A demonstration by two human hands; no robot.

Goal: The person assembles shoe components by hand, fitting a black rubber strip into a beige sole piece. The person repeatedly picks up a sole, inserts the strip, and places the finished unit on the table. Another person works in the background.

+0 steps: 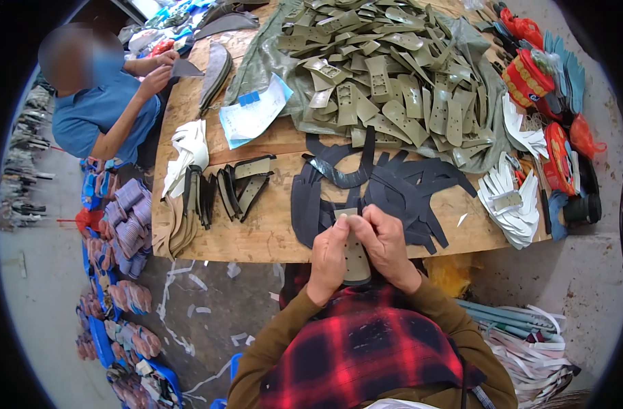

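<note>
Just over the table's near edge, my left hand (330,258) and my right hand (389,251) both pinch an olive-green curved plate with small holes (356,255). Fingers of both hands close on its upper end, and a dark band shows along its lower end. Right beyond my hands lies a loose heap of black curved strips (412,194). Farther back, a big pile of similar olive-green plates (393,75) rests on a green plastic sheet (255,63). To the left stand several olive plates with black edging (247,185), bunched together.
The wooden table (257,238) also bears white strips (187,153), beige strips (178,228), a paper sheet (257,112) and white pieces (509,198). At far left a co-worker (107,112) handles a dark piece. Bundled parts (127,225) and strips (526,361) lie below table level.
</note>
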